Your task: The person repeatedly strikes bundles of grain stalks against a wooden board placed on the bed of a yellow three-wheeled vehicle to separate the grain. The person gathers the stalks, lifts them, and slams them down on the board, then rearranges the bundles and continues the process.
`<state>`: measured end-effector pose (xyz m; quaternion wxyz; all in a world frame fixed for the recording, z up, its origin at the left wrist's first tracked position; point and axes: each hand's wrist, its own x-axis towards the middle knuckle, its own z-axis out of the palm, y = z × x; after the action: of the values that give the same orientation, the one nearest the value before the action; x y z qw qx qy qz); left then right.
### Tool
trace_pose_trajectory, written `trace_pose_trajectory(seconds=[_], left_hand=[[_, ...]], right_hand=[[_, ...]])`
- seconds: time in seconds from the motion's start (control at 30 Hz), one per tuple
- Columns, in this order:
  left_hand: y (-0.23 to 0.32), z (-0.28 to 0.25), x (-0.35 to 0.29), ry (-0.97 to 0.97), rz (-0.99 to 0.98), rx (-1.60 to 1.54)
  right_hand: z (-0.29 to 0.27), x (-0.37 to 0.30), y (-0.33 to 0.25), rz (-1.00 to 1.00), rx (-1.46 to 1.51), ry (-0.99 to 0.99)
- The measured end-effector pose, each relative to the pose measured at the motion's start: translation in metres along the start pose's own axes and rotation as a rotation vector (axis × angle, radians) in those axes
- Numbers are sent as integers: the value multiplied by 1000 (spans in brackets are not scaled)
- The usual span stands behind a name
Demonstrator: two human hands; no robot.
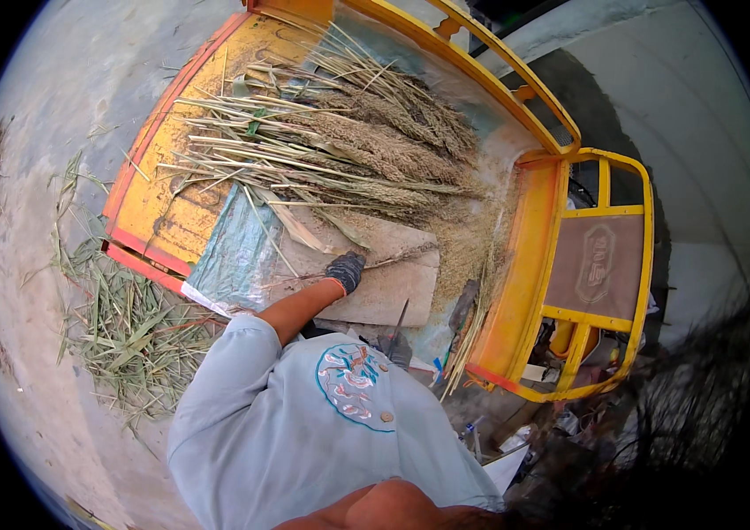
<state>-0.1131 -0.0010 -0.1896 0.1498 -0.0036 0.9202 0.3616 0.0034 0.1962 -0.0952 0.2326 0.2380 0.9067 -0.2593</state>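
the fingers of the left hand (347, 272), in a dark patterned glove with an orange cuff, are closing together around a thin stalk (393, 261), which is running crosswise over a flat greyish board (393, 291). the right hand (398, 352), also gloved, is resting low beside the shirt front, with a thin dark blade (403, 314) pointing up from it; the shirt is partly hiding its fingers, so i cannot tell how tightly they are closing. the board is lying just below a big heap of cut stalks (260, 132), whose bare ends are pointing left and whose brown seed heads (375, 150) are spreading to the right. loose seed (468, 243) is covering the surface to the right of the board, and a few long stems (474, 331) are leaning near the yellow end wall (525, 265). a blue-green sheet (238, 234) is showing left of the board, over the yellow cart bed (185, 159). a yellow rail (516, 57) is curving along the far side, and a brown panel (594, 269) is filling part of the frame at right. green leaves (141, 340) are littering the ground (57, 291) at left.
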Motion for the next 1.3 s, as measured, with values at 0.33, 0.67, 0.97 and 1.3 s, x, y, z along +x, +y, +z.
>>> trace_pose_trajectory(seconds=[0.33,0.67,0.97,1.3], left_hand=[[-30,-33,-13,426,102,-97],[-78,-145,75,261,-238,416],[-93,-105,79,50,-189,572],[-81,-111,6,232,-145,177]], right_hand=[[18,57,31,22,-313,-65],[51,145,23,763,602,111],[79,158,53,456,239,151],[65,153,25,373,120,46]])
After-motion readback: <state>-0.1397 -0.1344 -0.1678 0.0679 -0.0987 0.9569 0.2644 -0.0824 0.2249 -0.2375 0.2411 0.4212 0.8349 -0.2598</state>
